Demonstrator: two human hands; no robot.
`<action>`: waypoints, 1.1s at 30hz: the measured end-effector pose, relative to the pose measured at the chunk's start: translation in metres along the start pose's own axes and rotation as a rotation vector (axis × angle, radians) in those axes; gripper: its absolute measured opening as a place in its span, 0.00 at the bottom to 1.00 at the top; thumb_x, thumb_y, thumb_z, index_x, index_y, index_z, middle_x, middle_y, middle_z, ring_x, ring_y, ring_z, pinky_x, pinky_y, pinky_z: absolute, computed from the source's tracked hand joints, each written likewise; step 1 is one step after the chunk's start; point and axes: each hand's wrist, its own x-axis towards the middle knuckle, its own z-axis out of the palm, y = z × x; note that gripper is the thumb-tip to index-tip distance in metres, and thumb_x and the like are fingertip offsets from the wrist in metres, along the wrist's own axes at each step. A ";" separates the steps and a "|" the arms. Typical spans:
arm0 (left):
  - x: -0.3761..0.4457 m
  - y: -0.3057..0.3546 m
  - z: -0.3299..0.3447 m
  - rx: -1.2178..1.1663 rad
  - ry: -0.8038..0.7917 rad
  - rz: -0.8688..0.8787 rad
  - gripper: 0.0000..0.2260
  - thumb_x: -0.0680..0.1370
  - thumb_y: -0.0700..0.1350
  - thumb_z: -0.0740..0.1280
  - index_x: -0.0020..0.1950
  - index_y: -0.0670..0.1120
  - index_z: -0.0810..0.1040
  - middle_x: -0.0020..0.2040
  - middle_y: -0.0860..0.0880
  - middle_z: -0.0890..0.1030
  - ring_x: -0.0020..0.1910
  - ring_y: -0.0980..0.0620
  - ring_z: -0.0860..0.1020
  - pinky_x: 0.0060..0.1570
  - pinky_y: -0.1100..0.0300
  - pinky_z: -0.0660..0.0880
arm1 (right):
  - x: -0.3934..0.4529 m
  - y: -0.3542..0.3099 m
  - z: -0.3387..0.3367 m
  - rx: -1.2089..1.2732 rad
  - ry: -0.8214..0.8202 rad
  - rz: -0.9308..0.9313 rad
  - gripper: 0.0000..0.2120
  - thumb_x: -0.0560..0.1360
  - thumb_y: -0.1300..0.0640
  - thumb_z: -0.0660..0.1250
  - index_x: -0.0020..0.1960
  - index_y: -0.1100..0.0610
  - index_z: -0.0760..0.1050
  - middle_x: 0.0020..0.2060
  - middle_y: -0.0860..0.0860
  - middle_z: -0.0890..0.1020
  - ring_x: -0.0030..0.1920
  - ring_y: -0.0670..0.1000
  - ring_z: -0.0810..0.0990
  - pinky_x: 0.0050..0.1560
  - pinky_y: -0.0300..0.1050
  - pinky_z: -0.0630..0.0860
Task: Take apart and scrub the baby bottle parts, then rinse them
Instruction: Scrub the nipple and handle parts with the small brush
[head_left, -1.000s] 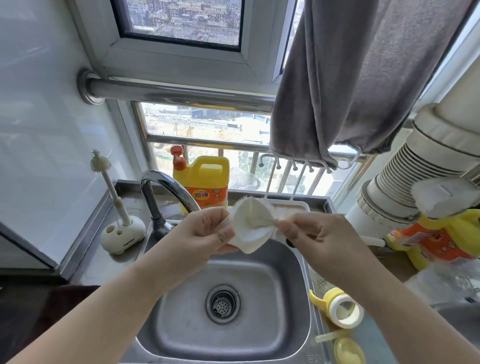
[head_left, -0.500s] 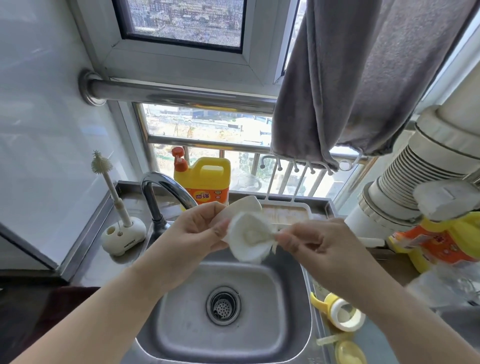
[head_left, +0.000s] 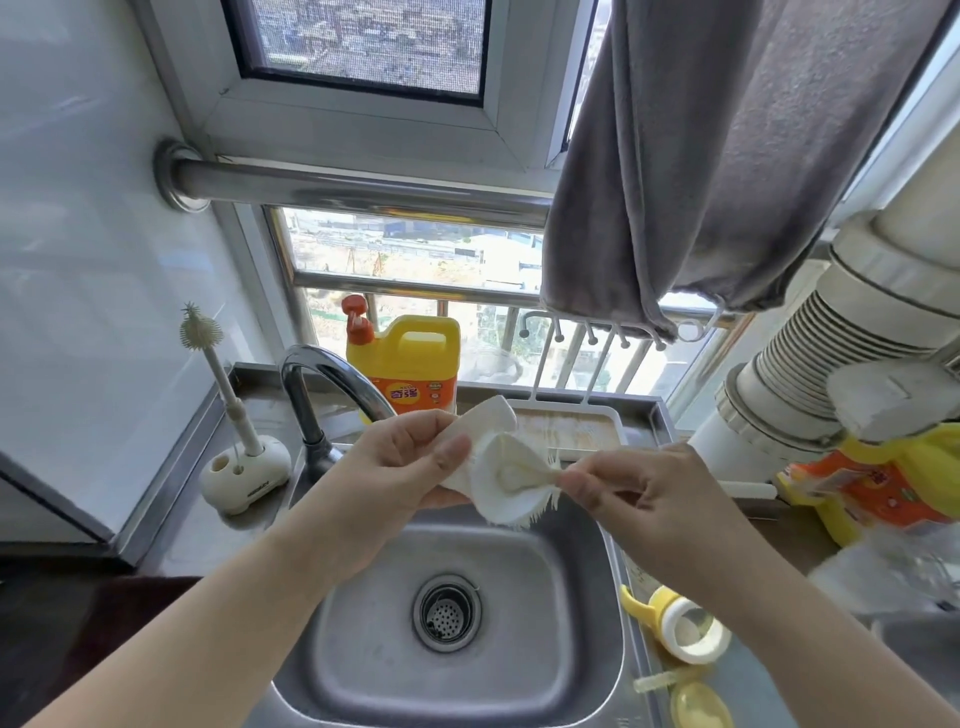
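Above the steel sink (head_left: 571, 613) I hold a soft white baby bottle part (head_left: 498, 457), folded open like a cup. My left hand (head_left: 410, 462) grips its left side, thumb on the front. My right hand (head_left: 639, 493) pinches the stem of a small brush pushed into the part; white bristles (head_left: 540, 512) poke out at its lower right edge. A yellow bottle collar with a handle (head_left: 685, 629) lies on the counter to the right of the sink, with a yellow cap (head_left: 698, 706) and a short pale straw piece (head_left: 660, 683) in front of it.
The faucet (head_left: 332, 374) curves over the sink just behind my left hand. A bottle brush stands in a white holder (head_left: 244, 473) at the left. A yellow detergent jug (head_left: 410, 364) and a drying tray (head_left: 566, 426) stand behind. A grey towel (head_left: 727, 156) hangs overhead.
The white part has been turned in my hands; a flap of it now stands up behind my left fingers. The brush has twisted inside it. Both hands stay over the sink.
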 end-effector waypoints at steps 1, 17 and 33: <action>0.000 0.000 -0.001 -0.006 0.003 0.003 0.10 0.70 0.42 0.65 0.47 0.38 0.79 0.42 0.44 0.83 0.44 0.48 0.83 0.44 0.59 0.80 | 0.001 0.002 -0.001 0.004 0.029 0.023 0.25 0.69 0.29 0.54 0.41 0.45 0.81 0.27 0.42 0.78 0.30 0.45 0.75 0.37 0.41 0.67; -0.002 -0.003 -0.002 0.096 -0.061 0.041 0.10 0.72 0.41 0.64 0.48 0.34 0.74 0.45 0.42 0.81 0.51 0.45 0.82 0.52 0.53 0.79 | 0.021 -0.013 -0.006 -0.046 0.163 -0.002 0.25 0.74 0.33 0.55 0.44 0.50 0.82 0.22 0.43 0.71 0.25 0.43 0.69 0.30 0.37 0.61; -0.005 0.002 -0.004 -0.013 -0.018 0.018 0.05 0.71 0.39 0.64 0.41 0.37 0.74 0.41 0.43 0.78 0.45 0.47 0.82 0.49 0.51 0.80 | 0.024 -0.008 -0.018 0.086 0.093 0.112 0.20 0.72 0.36 0.58 0.48 0.46 0.83 0.23 0.45 0.77 0.23 0.40 0.72 0.27 0.29 0.65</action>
